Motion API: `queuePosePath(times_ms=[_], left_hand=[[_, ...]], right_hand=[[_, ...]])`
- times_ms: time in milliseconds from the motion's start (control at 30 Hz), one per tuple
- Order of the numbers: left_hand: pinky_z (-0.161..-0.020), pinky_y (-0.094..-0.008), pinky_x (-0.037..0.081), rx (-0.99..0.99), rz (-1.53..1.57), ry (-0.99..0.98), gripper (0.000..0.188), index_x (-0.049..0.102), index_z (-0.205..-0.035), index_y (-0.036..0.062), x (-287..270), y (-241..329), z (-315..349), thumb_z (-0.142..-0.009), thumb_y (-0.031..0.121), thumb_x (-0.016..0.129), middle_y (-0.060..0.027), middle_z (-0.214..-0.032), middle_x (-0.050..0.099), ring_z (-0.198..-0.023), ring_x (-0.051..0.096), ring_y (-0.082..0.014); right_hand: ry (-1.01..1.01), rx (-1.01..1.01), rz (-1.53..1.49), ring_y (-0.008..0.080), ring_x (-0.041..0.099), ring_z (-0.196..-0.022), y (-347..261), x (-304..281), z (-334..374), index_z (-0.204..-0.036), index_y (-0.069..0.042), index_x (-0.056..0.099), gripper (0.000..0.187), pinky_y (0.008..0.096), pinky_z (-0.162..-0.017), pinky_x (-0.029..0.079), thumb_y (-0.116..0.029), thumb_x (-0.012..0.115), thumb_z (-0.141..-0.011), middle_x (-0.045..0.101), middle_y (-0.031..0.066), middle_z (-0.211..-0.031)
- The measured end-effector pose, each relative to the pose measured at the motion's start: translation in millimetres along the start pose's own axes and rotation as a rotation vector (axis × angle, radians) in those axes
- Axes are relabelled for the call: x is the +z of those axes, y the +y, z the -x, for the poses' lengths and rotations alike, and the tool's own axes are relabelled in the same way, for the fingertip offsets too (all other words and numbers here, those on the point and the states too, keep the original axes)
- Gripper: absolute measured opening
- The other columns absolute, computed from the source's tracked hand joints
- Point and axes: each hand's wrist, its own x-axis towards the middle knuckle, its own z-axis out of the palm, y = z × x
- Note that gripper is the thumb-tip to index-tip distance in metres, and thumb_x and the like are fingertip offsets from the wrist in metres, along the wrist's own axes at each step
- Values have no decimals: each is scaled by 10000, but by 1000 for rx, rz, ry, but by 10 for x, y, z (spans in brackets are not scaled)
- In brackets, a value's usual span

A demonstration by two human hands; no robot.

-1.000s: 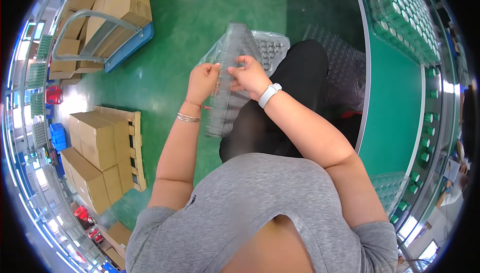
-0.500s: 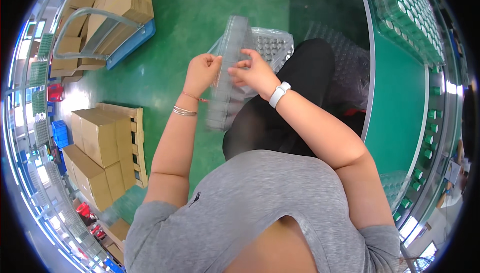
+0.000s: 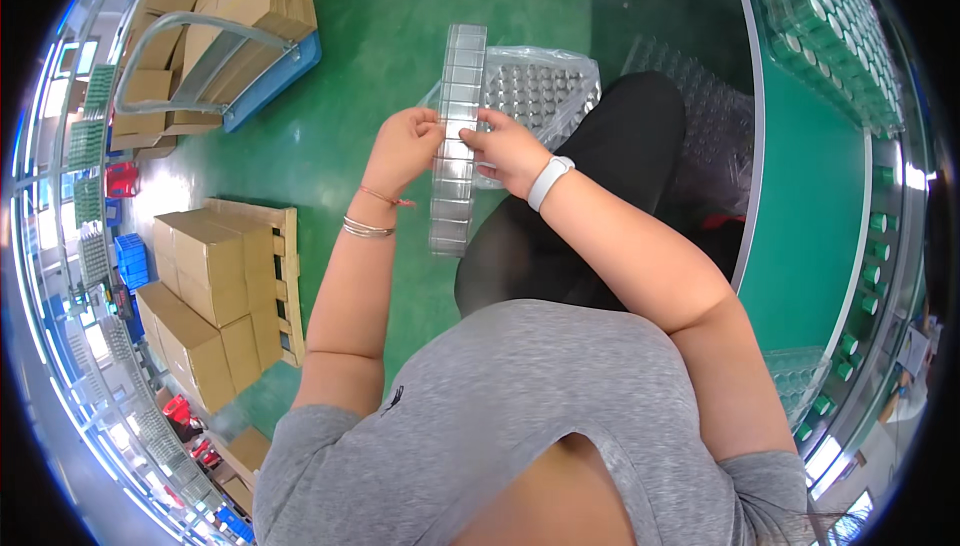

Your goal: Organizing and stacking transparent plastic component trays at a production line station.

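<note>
A long clear plastic tray, divided into a row of box-like sections, is held up in front of me over the green floor. My left hand pinches its left edge near the middle, fingers curled. On the opposite edge, my right hand grips with its thumb on the near face and other fingers bent at the side. Just beyond my right hand lies a clear plastic bag holding a sheet of round silvery cups, partly hidden by the tray and my knee.
To my right runs a green-topped table carrying stacked clear trays of white-topped containers. More clear trays lie beneath it. Cardboard boxes on a wooden pallet and a loaded blue trolley stand to my left.
The clear tray was blurred and slanted; now it is sharp and more upright, turned so its sections show. My right fingers have closed in more on its edge.
</note>
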Motion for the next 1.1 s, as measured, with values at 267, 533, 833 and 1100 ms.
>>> queuePosePath(times_ms=[267, 533, 833, 1100], left_hand=[[-427, -258, 425, 34, 65, 123, 217, 612, -903, -50, 190, -150, -121, -921, 156, 546, -9, -613, 544, -490, 529, -86], [-413, -258, 427, 86, -68, 201, 301, 614, -827, -22, 275, -212, -184, -939, 252, 556, -13, -609, 545, -466, 517, -93], [-407, -240, 390, 45, 17, 191, 287, 629, -829, -6, 271, -270, -276, -930, 254, 565, -10, -572, 538, -446, 497, -90], [-450, -264, 449, 26, -167, 277, 306, 669, -878, -8, -352, -491, -486, -898, 290, 599, -39, -594, 590, -458, 537, -109]], right_hand=[[25, -14, -35, 154, 590, -800, 34, 7, -61, -1227, 0, 543, 387, 321, -712, 492, -148, 648, -885, 649, 77, -957], [49, -38, -122, 100, 567, -691, -17, -8, 90, -1068, -6, 628, 262, 255, -660, 483, -185, 666, -882, 621, 8, -841], [134, -25, -54, 134, 642, -757, -11, -67, 86, -1074, -36, 633, 230, 261, -641, 457, -186, 636, -900, 672, 47, -914], [51, 7, -67, 119, 659, -782, -216, -151, 221, -1064, -43, 623, 198, 253, -651, 444, -164, 621, -906, 685, 48, -913]])
